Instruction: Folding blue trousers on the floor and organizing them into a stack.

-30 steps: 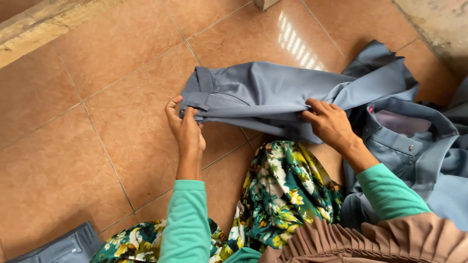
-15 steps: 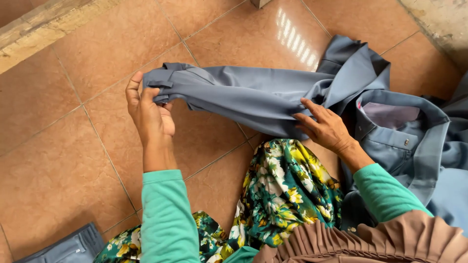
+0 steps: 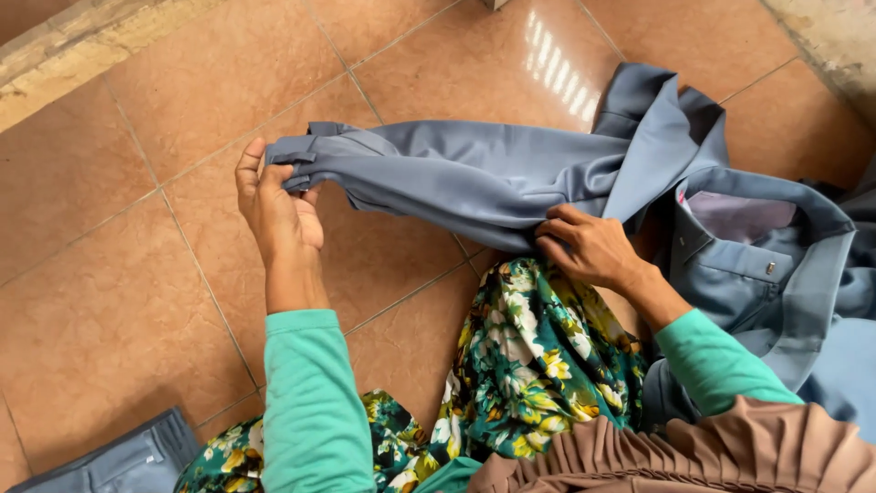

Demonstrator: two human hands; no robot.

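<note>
Above the floral skirt (image 3: pixel 538 365), over the tiled floor (image 3: pixel 109 301), grey-blue trousers (image 3: pixel 456 178) stretch between both hands: the left hand (image 3: pixel 278 215) clamped on the waistband end, the right hand (image 3: pixel 589 246) pinching the middle fold beside more grey clothing (image 3: pixel 776 274).

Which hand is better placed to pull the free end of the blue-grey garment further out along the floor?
Left, probably. The left hand grips the outer end of the blue-grey garment over bare tiled floor. The right hand pinches its middle, close to the floral fabric.
</note>
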